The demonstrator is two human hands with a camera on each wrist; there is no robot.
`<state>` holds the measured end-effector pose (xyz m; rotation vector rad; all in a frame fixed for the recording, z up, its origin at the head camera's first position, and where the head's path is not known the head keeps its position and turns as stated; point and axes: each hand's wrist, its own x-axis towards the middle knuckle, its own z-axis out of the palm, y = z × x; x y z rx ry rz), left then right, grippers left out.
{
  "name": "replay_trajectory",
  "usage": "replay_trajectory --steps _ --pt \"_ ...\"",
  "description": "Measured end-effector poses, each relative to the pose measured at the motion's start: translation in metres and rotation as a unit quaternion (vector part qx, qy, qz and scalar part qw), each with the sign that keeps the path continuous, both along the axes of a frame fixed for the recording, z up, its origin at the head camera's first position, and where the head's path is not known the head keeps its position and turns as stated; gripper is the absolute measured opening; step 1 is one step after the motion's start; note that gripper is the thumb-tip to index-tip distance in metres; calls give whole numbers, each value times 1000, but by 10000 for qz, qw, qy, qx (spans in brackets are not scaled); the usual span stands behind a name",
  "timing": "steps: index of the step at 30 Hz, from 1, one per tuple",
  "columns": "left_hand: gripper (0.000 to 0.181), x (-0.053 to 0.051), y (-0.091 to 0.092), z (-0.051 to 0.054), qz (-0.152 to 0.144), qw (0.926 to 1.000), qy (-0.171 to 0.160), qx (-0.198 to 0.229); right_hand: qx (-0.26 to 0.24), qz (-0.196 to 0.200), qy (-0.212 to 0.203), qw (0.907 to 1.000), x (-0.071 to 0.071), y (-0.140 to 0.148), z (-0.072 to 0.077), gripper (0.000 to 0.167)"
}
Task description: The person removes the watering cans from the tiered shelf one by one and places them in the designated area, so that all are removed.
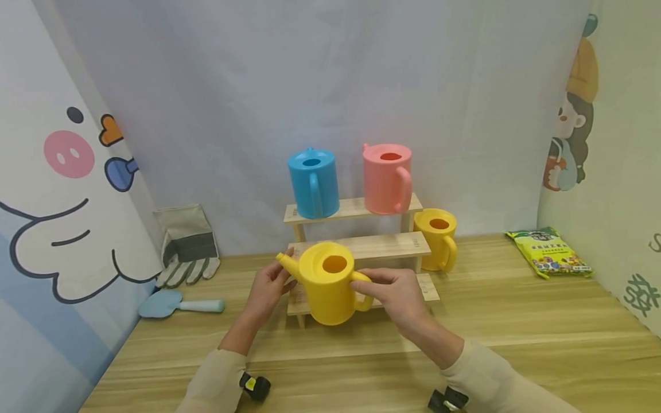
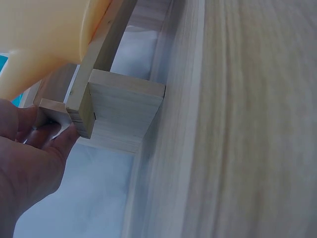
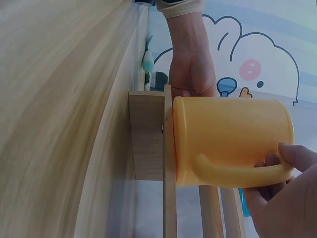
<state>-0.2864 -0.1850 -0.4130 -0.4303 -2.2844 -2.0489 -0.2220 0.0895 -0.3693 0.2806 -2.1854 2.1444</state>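
Note:
A yellow watering can (image 1: pixel 326 292) stands on the bottom step of a three-step wooden stand (image 1: pixel 382 246), its spout to the left. My right hand (image 1: pixel 405 295) grips the top of its handle (image 3: pixel 237 174); thumb and fingers close round it in the right wrist view. At the stand's left end, behind the spout, is my left hand (image 1: pixel 265 289). In the left wrist view the left hand (image 2: pixel 34 158) holds the ends of the wooden boards between thumb and fingers. On the top step stand a blue watering can (image 1: pixel 314 186) and a pink watering can (image 1: pixel 384 180).
Another yellow watering can (image 1: pixel 436 244) stands on the table (image 1: pixel 516 344) behind the stand's right side. A colourful packet (image 1: pixel 549 252) lies at the far right. Work gloves (image 1: pixel 188 246) lean at the back left, with a light blue trowel (image 1: pixel 175 304) in front.

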Motion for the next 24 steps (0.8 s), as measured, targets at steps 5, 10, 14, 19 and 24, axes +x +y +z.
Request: replay_trajectory --steps 5,10,14,19,24 --pt "35 -1 0 -1 13 10000 39 28 -60 83 -28 9999 0 1 3 31" --pt "32 0 -1 -1 -66 9999 82 40 63 64 -49 9999 3 1 8 32" --pt "27 0 -1 -1 -67 9998 123 141 123 51 -32 9999 5 2 11 32" --pt "34 -1 1 -1 -54 9999 69 147 99 24 0 9999 7 7 17 33" --pt "46 -2 2 -1 -31 9998 -24 170 -34 86 217 9997 7 16 27 33"
